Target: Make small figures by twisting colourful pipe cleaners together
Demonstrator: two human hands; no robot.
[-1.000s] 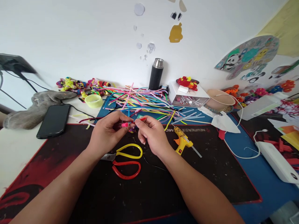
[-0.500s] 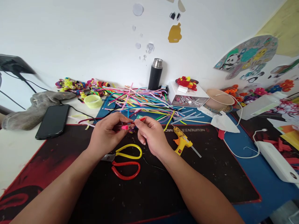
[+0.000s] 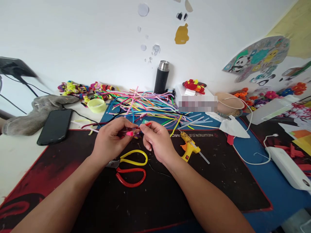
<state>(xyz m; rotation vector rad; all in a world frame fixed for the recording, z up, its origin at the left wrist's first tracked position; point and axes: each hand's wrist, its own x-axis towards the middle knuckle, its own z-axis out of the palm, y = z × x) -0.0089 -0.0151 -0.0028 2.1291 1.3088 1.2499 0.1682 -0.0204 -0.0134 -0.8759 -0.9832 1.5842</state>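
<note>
Head view, left hand: The left hand was raised above the mat, its fingers clamped on a small pink-tipped piece. The full shape of the piece could not be told, as the fingers hid part of it.
Head view, right hand: The right hand was close beside the left, with thumb and index finger pinched on a thin red piece. Whether the two pieces were joined could not be told.
Head view, scissors: The scissors lay on the mat below the left hand, one handle yellow and one red; the blade tips were hidden.
Head view, glue gun: The yellow glue gun lay on the mat to the right of the right hand, a translucent stick projecting from its rear.
Head view, coloured stems: A loose pile of coloured stems lay beyond the hands, in front of the black flask, which stood upright near the wall.
Head view, left side: The phone lay with its dark screen up, partly on the desk. The pale yellow roll sat beyond it.
</note>
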